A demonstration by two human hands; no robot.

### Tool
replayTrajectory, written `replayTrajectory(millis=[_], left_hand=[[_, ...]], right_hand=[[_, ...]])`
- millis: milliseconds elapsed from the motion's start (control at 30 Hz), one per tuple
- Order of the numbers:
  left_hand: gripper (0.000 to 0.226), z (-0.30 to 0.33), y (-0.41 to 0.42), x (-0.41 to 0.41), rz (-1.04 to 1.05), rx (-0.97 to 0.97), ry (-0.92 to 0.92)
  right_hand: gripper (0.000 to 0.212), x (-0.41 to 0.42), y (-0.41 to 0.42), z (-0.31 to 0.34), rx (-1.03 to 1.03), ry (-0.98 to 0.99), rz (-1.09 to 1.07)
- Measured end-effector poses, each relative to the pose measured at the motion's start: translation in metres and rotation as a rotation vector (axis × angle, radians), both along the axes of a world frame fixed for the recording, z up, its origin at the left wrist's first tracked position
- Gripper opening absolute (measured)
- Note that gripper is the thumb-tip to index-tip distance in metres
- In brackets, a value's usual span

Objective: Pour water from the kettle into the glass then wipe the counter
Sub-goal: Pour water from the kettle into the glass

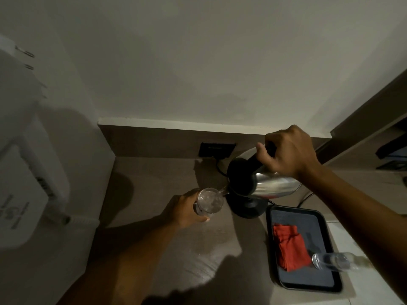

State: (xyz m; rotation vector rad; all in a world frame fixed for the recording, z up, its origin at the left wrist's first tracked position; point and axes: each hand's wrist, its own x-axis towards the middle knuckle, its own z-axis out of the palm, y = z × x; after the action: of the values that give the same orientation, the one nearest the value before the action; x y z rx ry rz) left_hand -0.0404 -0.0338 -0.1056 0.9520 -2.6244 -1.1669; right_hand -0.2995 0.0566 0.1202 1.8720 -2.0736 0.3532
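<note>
Your left hand [187,208] wraps the glass [210,202], a clear tumbler standing on the brown counter [154,194], with fingers [203,219] curled round its near side. Water runs into its mouth from the spout of the kettle [262,183], a polished steel body with a black lid and black handle, tilted steeply toward the glass. Your right hand [288,150] is clenched on that handle, thumb on top. Just under the kettle sits its black base [246,208], cord trailing away. To the right lies a dark tray [330,280] holding a folded red cloth [290,247] (untouched) and a clear bottle [330,261] on its side. Farther back, a black wall socket [217,149] sits in the brown upstand below the pale wall [198,62].
</note>
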Motion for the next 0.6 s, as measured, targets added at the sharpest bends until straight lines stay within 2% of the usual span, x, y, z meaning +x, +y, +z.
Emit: replayTrajectory(millis=[133,367,600], left_hand=[[0.093,-0.002,0.0,-0.001,0.001,0.0,-0.003],[0.093,-0.002,0.002,-0.002,0.032,-0.022,-0.002],[0.095,-0.002,0.001,-0.002,0.027,-0.011,0.021]], right_hand=[[0.057,-0.008,0.008,-0.026,-0.013,-0.222,-0.037],[0.038,-0.027,0.038,-0.064,-0.135,-0.87,-0.219],[0.041,-0.049,0.053,-0.101,-0.307,-1.219,-0.329]])
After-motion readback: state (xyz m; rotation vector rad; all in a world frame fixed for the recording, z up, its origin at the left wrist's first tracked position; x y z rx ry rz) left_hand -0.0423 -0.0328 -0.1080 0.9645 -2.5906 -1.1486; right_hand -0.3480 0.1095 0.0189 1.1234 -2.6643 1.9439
